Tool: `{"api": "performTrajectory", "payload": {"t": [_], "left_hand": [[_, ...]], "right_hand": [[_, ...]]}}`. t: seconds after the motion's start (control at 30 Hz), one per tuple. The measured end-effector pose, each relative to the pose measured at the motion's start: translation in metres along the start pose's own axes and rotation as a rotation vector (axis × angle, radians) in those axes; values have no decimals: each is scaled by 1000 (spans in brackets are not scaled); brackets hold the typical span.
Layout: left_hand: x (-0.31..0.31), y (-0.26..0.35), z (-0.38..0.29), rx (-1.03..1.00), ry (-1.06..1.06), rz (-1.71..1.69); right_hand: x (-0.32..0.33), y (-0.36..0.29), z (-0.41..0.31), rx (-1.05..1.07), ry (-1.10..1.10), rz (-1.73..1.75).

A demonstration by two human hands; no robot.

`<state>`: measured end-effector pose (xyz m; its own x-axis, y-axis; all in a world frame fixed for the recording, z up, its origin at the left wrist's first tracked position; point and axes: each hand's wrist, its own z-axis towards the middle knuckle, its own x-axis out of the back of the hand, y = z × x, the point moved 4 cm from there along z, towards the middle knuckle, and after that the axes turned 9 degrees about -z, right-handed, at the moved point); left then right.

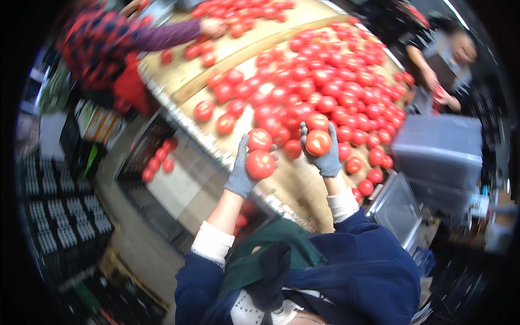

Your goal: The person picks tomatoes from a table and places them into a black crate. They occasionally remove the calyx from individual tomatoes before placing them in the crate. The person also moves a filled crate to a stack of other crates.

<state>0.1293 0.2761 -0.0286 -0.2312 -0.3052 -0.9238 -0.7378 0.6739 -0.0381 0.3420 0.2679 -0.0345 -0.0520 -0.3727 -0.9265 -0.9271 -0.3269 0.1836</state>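
Observation:
My left hand (243,168), in a grey glove, holds two red tomatoes, an upper one (259,139) and a lower one (261,164), above the front edge of a sorting table. My right hand (325,156), gloved in grey too, is turned up with a tomato (318,143) in its palm. Another tomato (317,122) lies just beyond that one; whether it is held or on the pile is hard to tell. A large heap of red tomatoes (325,87) covers much of the cloth-lined table (292,178) beyond both hands.
A raised divider (243,53) crosses the table. A co-worker's arm (170,36) reaches over tomatoes at upper left; another person (443,69) stands at upper right. Stacked clear plastic containers (436,154) are at right. A crate (174,191) with tomatoes sits below the edge; black crates (67,223) stand left.

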Motion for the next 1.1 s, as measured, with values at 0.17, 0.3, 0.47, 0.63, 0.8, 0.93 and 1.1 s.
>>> {"api": "performTrajectory", "payload": {"t": [0.17, 0.3, 0.47, 0.63, 0.8, 0.93, 1.1], "left_hand": [[-91, -76, 66, 202, -233, 82], [-86, -81, 43, 255, -337, 300], [34, 7, -51, -171, -186, 294], [205, 154, -190, -862, 709, 803], [287, 281, -242, -1030, 1208, 1693], [306, 354, -228, -943, 1203, 2068], [324, 391, -192, -711, 1246, 2102]], "right_hand": [[-47, -124, -44, 553, -280, -162], [-48, -148, -80, 1178, 56, -294], [-55, 1, -33, 746, -118, -881], [-4, 209, 70, -184, -243, -1581], [72, 332, 240, 47, -515, -2572], [125, 376, 360, 245, -861, -2963], [173, 403, 422, 349, -1355, -3051]]}}
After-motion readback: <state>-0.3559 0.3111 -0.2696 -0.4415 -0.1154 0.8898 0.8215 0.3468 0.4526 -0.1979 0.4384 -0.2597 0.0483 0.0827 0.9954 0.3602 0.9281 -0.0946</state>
